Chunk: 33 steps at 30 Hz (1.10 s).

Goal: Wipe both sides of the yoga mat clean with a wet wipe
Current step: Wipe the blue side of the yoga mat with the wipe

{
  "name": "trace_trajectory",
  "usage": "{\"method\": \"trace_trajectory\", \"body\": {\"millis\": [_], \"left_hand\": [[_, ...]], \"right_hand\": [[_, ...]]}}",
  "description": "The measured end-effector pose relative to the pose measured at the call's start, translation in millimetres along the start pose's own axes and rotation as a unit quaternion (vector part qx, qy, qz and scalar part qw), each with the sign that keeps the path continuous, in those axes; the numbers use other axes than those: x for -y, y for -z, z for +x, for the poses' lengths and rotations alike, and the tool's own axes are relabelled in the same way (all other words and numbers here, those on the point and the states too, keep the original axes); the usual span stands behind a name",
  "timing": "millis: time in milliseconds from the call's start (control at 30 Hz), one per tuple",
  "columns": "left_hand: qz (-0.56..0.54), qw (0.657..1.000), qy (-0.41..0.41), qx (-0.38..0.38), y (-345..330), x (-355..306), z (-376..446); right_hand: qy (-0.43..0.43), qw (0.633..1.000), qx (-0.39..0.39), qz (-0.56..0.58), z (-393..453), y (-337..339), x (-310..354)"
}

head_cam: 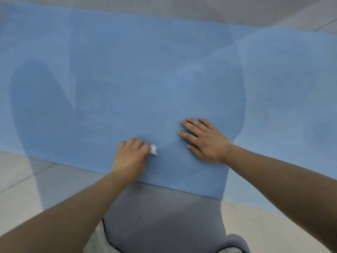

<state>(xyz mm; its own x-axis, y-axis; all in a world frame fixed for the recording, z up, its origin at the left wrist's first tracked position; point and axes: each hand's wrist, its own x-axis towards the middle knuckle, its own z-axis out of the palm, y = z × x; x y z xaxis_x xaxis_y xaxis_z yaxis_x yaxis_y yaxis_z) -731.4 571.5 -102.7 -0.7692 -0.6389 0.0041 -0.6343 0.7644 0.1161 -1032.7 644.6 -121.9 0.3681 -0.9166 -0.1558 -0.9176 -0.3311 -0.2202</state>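
My left hand (130, 157) curls round the bunched wet wipe (153, 149) near the near edge of the blue yoga mat (127, 73), spread across the floor (16, 179), while my right hand (204, 139) presses flat, fingers straight, steadying it; I'm mid-wipe on this side, next sweeping toward unwiped areas.

both hands (130, 156) (205, 141) on mat (127, 79); wipe (153, 149) between them.

A blue yoga mat (127, 70) is lying spread across a pale tiled floor (16, 172); the left hand (130, 156) is gripping a crumpled white wet wipe (153, 149) against it, while the right hand (204, 138) is pressing flat beside, fingers spread
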Motion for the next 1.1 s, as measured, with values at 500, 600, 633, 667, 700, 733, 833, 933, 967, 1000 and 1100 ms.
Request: {"method": "trace_trajectory", "body": {"millis": [500,600,633,667,700,733,833,933,967,1000,1100], "left_hand": [[-0.393,0.852,0.344,0.022,52.8,-22.4,126.2],[-0.470,0.805,0.359,0.041,74.2,-43.5,146.3],[-0.489,0.792,0.362,0.052,80.3,-48.3,152.1],[-0.507,0.780,0.361,0.062,86.0,-52.5,157.6],[-0.525,0.768,0.358,0.075,90.9,-56.2,163.5],[-0.539,0.758,0.355,0.090,94.4,-58.3,168.8],[-0.574,0.724,0.361,0.127,102.0,-59.7,183.3],[-0.603,0.688,0.373,0.152,100.4,-59.2,196.1],[-0.606,0.684,0.375,0.156,98.5,-58.2,199.9],[-0.598,0.692,0.372,0.161,95.7,-56.8,203.6],[-0.529,0.758,0.332,0.187,82.1,-49.6,217.1]], "right_hand": [[-0.232,0.906,-0.096,0.340,51.4,65.6,13.5],[-0.310,0.775,-0.143,0.531,64.8,85.7,17.2],[-0.319,0.747,-0.157,0.562,67.3,89.7,15.4],[-0.326,0.729,-0.168,0.578,67.5,93.9,12.3],[-0.337,0.716,-0.174,0.586,65.9,97.5,8.0],[-0.347,0.703,-0.175,0.596,63.0,101.0,3.3],[-0.361,0.632,-0.151,0.669,53.0,110.1,-9.4],[-0.358,0.587,-0.145,0.711,46.4,116.8,-18.3],[-0.362,0.586,-0.147,0.710,46.4,116.5,-20.4],[-0.370,0.585,-0.150,0.706,47.4,115.8,-22.4],[-0.415,0.599,-0.150,0.669,54.1,108.0,-27.6]]}}
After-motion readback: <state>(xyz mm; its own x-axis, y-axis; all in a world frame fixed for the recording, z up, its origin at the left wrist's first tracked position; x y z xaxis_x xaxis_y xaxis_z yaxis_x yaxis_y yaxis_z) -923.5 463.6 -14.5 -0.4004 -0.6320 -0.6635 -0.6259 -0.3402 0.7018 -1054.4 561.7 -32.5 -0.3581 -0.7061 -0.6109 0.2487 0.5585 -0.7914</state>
